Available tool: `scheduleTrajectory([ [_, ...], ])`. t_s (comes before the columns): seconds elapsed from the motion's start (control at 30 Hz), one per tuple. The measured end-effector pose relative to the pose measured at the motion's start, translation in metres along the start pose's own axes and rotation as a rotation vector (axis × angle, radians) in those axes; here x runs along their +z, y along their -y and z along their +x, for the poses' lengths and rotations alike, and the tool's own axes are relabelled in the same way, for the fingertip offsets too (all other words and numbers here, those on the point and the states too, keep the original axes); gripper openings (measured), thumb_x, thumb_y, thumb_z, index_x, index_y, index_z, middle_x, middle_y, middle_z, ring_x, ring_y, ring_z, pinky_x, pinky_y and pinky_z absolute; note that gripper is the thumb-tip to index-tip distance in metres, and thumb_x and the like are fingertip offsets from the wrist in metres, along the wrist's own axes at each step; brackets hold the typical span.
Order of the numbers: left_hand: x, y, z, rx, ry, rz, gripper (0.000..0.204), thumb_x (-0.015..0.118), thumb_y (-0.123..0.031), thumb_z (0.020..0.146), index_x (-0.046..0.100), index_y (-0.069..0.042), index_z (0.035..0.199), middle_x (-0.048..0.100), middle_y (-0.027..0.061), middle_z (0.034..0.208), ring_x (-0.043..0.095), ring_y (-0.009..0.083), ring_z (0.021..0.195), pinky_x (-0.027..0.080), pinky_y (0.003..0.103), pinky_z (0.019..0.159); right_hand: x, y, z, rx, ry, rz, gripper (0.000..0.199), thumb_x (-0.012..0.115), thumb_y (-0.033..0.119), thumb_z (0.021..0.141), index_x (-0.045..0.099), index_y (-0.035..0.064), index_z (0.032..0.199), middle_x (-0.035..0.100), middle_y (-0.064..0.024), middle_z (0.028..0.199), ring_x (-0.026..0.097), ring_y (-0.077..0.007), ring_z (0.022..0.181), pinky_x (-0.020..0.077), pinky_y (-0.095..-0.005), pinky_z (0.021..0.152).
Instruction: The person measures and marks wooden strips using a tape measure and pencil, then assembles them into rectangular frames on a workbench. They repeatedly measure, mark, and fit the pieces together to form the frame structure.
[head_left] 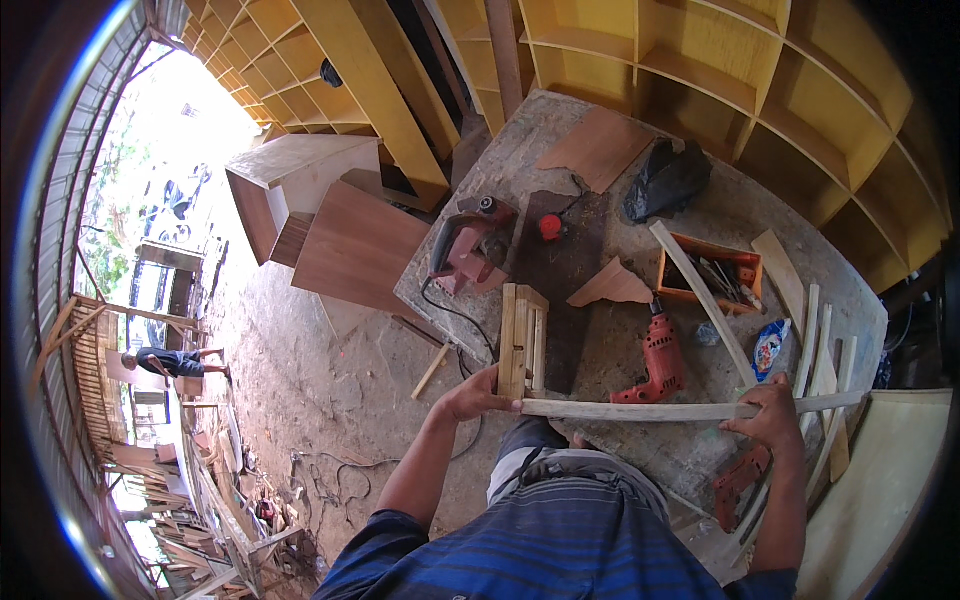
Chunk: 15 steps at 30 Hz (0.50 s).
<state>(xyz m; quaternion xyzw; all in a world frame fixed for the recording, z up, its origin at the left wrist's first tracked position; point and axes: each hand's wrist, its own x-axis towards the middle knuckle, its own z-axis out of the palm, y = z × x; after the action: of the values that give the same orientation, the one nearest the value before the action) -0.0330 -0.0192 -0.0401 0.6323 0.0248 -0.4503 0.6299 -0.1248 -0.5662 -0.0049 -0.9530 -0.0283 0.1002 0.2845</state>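
A long, pale wooden strip lies crosswise in front of my body. My right hand is closed around it towards its right end. At its left end, my left hand pinches the near end of a small wooden frame, where frame and strip meet. The frame is made of short light battens and points away from me over the workbench. Just beyond the strip rests a red power drill, its bit pointing away. A second red power tool sits below my right hand, partly hidden by my forearm.
The workbench carries a red circular saw, an orange tool box, a black plastic bag, a blue-and-white packet and loose strips. Yellow shelving stands behind. Plywood boxes and cables are at left; another person is far off.
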Motion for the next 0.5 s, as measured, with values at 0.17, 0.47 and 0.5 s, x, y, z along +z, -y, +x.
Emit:
scheduleTrajectory([
  [0.17, -0.005, 0.004, 0.000, -0.011, 0.020, 0.005, 0.086, 0.091, -0.028, 0.080, 0.045, -0.002, 0.147, 0.062, 0.0099, 0.134, 0.055, 0.0222, 0.128, 0.038, 0.038, 0.116, -0.002, 0.003, 0.001, 0.029, 0.030, 0.002, 0.048, 0.100, 0.036, 0.043, 0.072, 0.0068, 0.068, 0.071, -0.0060, 0.070, 0.058, -0.0269, 0.075, 0.0424, -0.0391, 0.090],
  [0.47, -0.005, 0.005, 0.000, 0.037, 0.079, -0.046, 0.095, 0.090, -0.032, 0.080, 0.038, -0.001, 0.154, 0.064, 0.0133, 0.133, 0.060, 0.0237, 0.126, 0.042, 0.039, 0.112, -0.005, 0.004, 0.001, -0.002, 0.028, -0.060, 0.045, 0.098, 0.043, 0.051, 0.075, 0.0084, 0.069, 0.075, -0.0054, 0.072, 0.067, -0.0222, 0.072, 0.0412, -0.0390, 0.091],
  [0.5, -0.005, 0.006, 0.000, 0.032, 0.073, -0.041, 0.097, 0.091, -0.034, 0.079, 0.038, -0.001, 0.153, 0.064, 0.0139, 0.134, 0.059, 0.0242, 0.127, 0.041, 0.040, 0.114, -0.005, 0.005, 0.001, 0.003, 0.035, -0.053, 0.046, 0.098, 0.043, 0.051, 0.075, 0.0084, 0.069, 0.075, -0.0055, 0.072, 0.067, -0.0224, 0.072, 0.0413, -0.0391, 0.091],
])
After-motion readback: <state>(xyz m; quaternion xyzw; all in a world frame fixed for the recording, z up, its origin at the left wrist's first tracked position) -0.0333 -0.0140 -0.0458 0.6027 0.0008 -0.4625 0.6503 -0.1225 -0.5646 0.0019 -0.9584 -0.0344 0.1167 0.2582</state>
